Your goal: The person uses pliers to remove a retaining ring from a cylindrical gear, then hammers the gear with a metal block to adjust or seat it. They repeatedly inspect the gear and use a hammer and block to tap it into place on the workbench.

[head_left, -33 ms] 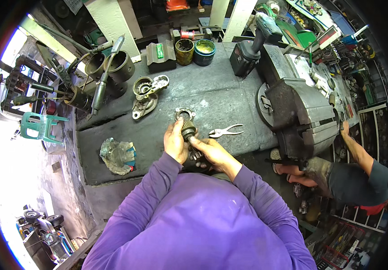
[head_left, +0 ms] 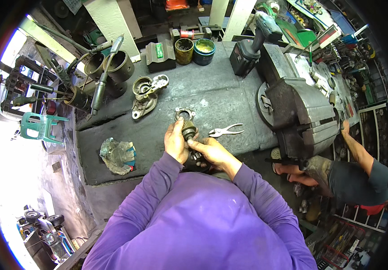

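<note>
Left of the pliers [head_left: 226, 131], your left hand [head_left: 176, 140] curls round the ribbed shaft [head_left: 188, 129] and your right hand [head_left: 216, 154] pinches it, both grips nearly closed; supporting both ends should keep it steady. Beyond the pliers, the can [head_left: 183, 57] holds dark stuff [head_left: 184, 45], the blue tub [head_left: 203, 60] yellow paste [head_left: 204, 46].

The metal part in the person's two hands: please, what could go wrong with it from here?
1. The metal part could slip, as the bare left hand and right hand hold it near the front edge of the bench.
2. If dropped, it might knock the round metal piece lying just beyond it, or the pliers to its right.
</note>
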Demonstrator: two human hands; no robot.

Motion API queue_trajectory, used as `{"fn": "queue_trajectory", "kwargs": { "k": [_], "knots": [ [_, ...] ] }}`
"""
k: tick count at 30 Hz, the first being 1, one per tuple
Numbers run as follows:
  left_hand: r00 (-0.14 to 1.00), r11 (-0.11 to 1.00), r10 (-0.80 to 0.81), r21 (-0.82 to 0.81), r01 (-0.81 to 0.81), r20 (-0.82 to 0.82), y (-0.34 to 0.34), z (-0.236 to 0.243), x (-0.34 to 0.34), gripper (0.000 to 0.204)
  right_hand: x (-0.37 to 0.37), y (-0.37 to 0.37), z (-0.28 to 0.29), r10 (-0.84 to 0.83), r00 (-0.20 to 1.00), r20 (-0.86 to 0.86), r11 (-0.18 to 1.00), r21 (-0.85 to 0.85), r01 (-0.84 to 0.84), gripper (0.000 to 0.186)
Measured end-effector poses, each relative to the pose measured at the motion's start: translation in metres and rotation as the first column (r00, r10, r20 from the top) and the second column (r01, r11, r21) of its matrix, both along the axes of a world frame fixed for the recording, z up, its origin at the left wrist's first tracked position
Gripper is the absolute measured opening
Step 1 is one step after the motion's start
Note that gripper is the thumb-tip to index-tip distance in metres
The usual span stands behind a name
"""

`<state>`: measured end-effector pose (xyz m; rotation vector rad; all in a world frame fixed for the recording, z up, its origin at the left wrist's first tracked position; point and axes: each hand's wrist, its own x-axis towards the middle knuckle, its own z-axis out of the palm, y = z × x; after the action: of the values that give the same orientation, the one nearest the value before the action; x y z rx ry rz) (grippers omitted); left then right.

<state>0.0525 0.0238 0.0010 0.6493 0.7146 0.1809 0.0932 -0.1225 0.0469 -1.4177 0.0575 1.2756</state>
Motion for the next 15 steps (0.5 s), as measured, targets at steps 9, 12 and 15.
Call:
{"fn": "queue_trajectory", "kwargs": {
  "k": [9, 12, 15],
  "knots": [
    [0.976, 0.893, 0.155, -0.4, -0.204, -0.152, 0.034, -0.001, 0.023, 0.059, 0.029, -0.038, 0.006, 0.098, 0.973, 0.208, 0.994, -0.072, -0.085, 0.036],
    [0.987, 0.893, 0.093, -0.427, -0.141, -0.13, 0.046, 0.006, 0.024, 0.063, 0.066, -0.037, -0.008, 0.188, 0.809, 0.558, 0.931, -0.363, 0.034, 0.045],
    [0.99, 0.898, 0.007, -0.434, -0.068, -0.141, 0.05, 0.013, 0.03, 0.064, 0.113, -0.03, -0.023, 0.349, 0.689, 0.635, 0.806, -0.578, 0.124, 0.052]
  ]
}}
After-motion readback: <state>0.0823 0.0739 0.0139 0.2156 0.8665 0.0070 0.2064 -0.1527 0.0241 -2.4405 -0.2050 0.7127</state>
